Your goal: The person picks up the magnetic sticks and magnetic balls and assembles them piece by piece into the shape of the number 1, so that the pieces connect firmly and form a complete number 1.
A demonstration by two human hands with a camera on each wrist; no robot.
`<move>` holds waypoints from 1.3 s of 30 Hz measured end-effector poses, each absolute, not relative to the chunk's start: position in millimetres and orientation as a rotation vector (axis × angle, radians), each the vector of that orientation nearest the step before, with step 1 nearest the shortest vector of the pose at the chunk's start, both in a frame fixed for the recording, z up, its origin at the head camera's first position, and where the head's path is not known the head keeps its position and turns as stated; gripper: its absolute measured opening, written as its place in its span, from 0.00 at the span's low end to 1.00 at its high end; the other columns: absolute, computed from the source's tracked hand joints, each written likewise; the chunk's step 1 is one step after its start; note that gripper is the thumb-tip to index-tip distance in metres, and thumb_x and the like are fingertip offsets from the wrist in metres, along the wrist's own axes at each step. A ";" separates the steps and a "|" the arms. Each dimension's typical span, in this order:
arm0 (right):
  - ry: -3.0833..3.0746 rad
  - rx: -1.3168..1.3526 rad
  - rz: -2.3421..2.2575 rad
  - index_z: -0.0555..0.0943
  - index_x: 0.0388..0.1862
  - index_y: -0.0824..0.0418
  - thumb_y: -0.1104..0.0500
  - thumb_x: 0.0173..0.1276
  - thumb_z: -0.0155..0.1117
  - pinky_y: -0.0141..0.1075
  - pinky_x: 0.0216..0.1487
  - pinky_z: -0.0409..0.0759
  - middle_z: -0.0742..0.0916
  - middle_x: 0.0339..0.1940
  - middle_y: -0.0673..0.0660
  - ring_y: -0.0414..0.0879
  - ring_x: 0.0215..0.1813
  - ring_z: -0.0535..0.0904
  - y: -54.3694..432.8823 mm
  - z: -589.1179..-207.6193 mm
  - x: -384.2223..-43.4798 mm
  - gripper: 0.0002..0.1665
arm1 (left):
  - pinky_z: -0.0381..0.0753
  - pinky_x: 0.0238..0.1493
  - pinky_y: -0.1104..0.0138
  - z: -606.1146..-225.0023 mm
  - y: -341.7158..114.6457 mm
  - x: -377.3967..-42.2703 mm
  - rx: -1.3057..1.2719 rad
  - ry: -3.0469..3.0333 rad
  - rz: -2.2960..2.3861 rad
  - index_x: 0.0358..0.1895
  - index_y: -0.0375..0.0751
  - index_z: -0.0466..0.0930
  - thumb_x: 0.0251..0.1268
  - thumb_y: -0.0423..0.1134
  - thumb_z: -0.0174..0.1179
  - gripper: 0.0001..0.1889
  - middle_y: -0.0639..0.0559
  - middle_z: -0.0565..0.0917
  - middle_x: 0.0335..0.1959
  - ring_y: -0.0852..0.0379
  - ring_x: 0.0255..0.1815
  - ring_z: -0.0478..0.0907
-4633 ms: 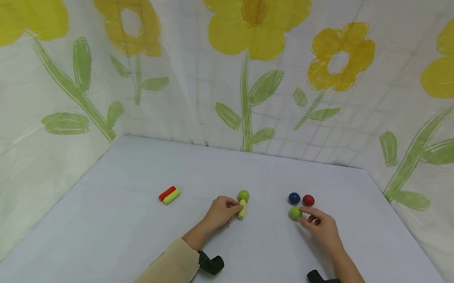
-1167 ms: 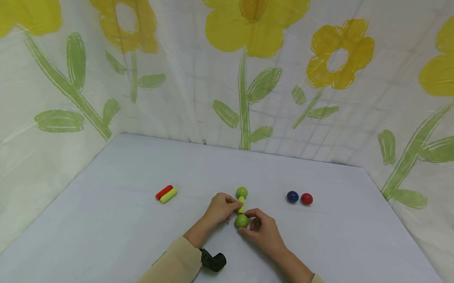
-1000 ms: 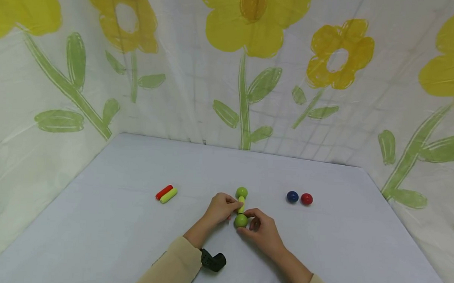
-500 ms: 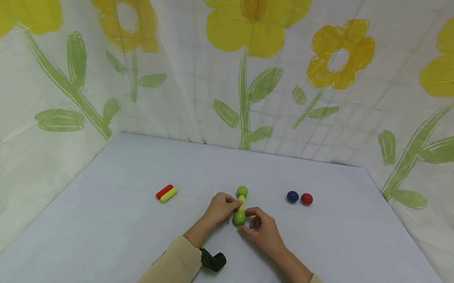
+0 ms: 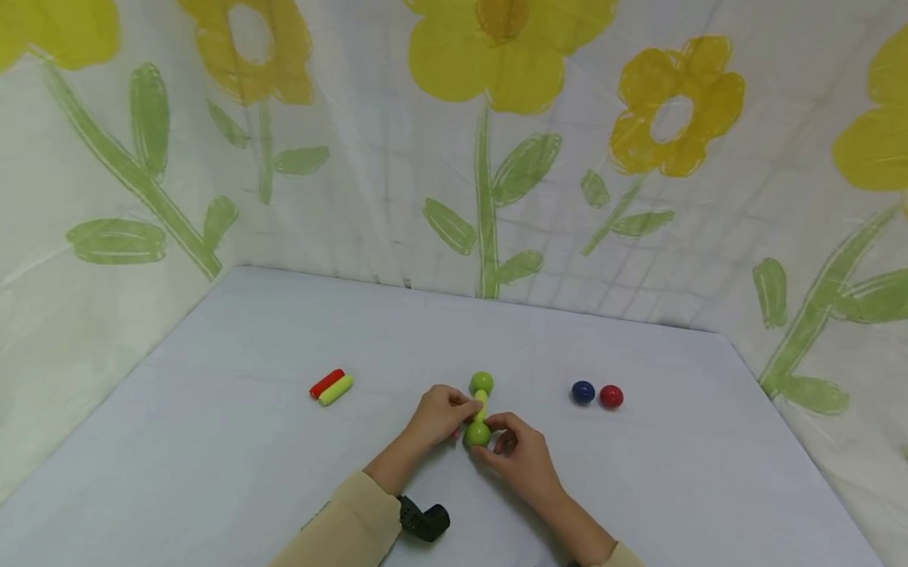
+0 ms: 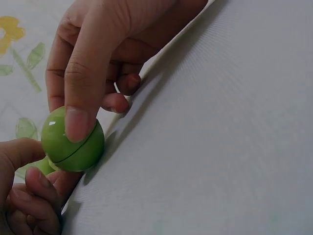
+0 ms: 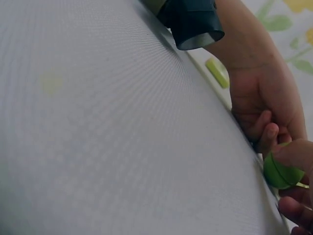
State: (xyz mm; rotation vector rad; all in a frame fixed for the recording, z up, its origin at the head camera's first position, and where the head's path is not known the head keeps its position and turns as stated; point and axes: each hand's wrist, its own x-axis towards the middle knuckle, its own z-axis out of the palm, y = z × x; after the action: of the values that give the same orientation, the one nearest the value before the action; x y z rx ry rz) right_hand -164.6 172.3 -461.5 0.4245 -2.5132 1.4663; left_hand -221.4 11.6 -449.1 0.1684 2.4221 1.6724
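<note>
In the head view my left hand (image 5: 436,415) pinches a short yellow-green stick (image 5: 481,415) at the middle of the table. A green ball (image 5: 482,382) lies at the stick's far end. My right hand (image 5: 526,461) holds a second green ball (image 5: 477,435) between thumb and fingers, right at the near end. In the left wrist view this green ball (image 6: 88,159) is glossy with a dark seam, the right thumb (image 6: 78,126) pressing its side; it hides most of the stick. The right wrist view also shows the green ball (image 7: 278,174), close over the tabletop.
A red stick (image 5: 326,384) and another yellow-green stick (image 5: 336,391) lie side by side to the left. To the right sit a blue ball (image 5: 583,393) and a red ball (image 5: 611,397). A flower-painted curtain (image 5: 367,189) rises behind the white table (image 5: 272,327).
My right hand has carried a green ball left from beside the blue and red balls to the stick's near end. Over the last second it has edged away from me, closing against the stick.
</note>
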 end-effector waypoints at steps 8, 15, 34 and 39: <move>-2.550 0.388 1.466 0.81 0.42 0.61 0.68 0.53 0.76 0.29 0.28 0.72 0.86 0.38 0.55 0.38 0.28 0.74 173.1 -460.9 -161.4 0.18 | 0.68 0.19 0.72 -442.9 -8.0 -217.2 0.294 2.406 1.604 0.37 0.30 0.83 0.66 0.40 0.61 0.12 0.49 0.86 0.27 0.63 0.13 0.69; -2.529 0.387 1.502 0.81 0.42 0.61 0.68 0.52 0.77 0.29 0.28 0.72 0.85 0.38 0.54 0.37 0.28 0.73 173.2 -461.4 -161.5 0.18 | 0.69 0.23 0.71 -438.8 -28.8 -219.9 0.342 2.369 1.513 0.36 0.33 0.83 0.66 0.41 0.63 0.11 0.52 0.85 0.27 0.62 0.17 0.70; -2.548 0.332 1.540 0.81 0.42 0.62 0.69 0.52 0.76 0.29 0.29 0.73 0.85 0.38 0.54 0.38 0.28 0.73 173.8 -460.7 -162.8 0.18 | 0.76 0.38 0.57 -381.8 -106.2 -217.4 0.135 2.962 1.159 0.49 0.36 0.82 0.63 0.43 0.66 0.16 0.48 0.85 0.42 0.45 0.46 0.80; -2.554 0.306 1.556 0.81 0.42 0.62 0.68 0.52 0.77 0.29 0.29 0.72 0.85 0.38 0.54 0.38 0.28 0.73 174.1 -462.2 -162.4 0.18 | 0.76 0.44 0.52 -382.8 -128.2 -218.7 0.157 2.945 1.079 0.53 0.35 0.80 0.64 0.42 0.64 0.18 0.44 0.83 0.48 0.42 0.50 0.77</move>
State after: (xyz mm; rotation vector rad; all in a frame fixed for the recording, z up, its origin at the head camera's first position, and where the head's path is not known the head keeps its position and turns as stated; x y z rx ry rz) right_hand -162.4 174.1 -462.2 0.3062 -2.5536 1.5559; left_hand -218.7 -128.2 -382.8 0.1574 2.9453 1.0793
